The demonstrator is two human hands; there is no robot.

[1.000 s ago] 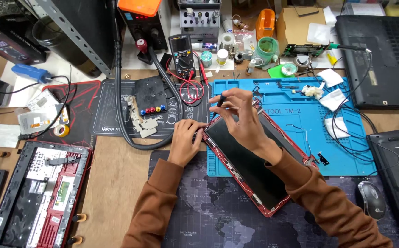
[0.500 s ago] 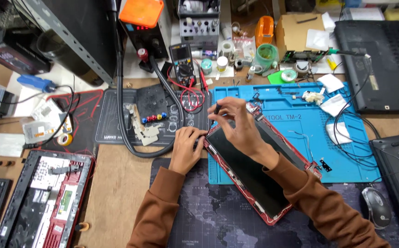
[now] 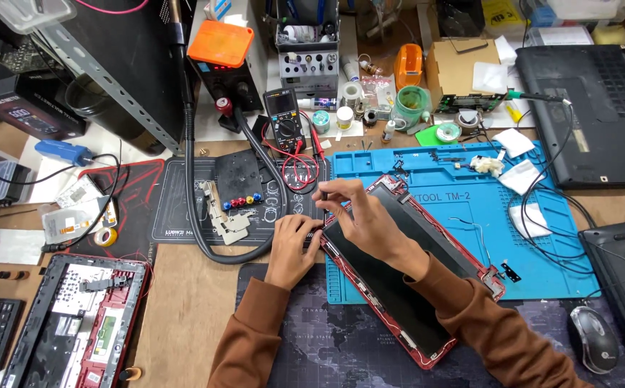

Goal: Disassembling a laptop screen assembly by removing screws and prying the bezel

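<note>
Both of my hands are at the upper left corner of the red-framed laptop screen panel (image 3: pixel 398 273), which lies tilted across the blue work mat (image 3: pixel 542 237), its lower end reaching onto the dark map-printed mat (image 3: pixel 327 345).

My left hand (image 3: pixel 292 244) rests just off that corner, knuckles up, fingers curled down against the panel's edge; whether they pinch anything I cannot tell. My right hand (image 3: pixel 361 215) lies over the top of the dark glass, thumb and forefinger closed together on a thin dark tool (image 3: pixel 324 197) that stands nearly upright, its tip at the red frame.

Left of the panel sits a black mat (image 3: pixel 176 215) with a small metal bracket (image 3: pixel 222 219) and a row of coloured caps on it, and a thick black hose (image 3: pixel 204 244) loops around it. Above the panel's corner stands a multimeter (image 3: pixel 285 122) with red and black leads. Far left of the panel, near the table edge, lies an opened red laptop base (image 3: pixel 75 323). Right of the panel, on the blue mat, lie white wipes (image 3: pixel 528 219) and thin black wires; a mouse (image 3: pixel 594 339) sits beyond the panel's lower right end.
</note>
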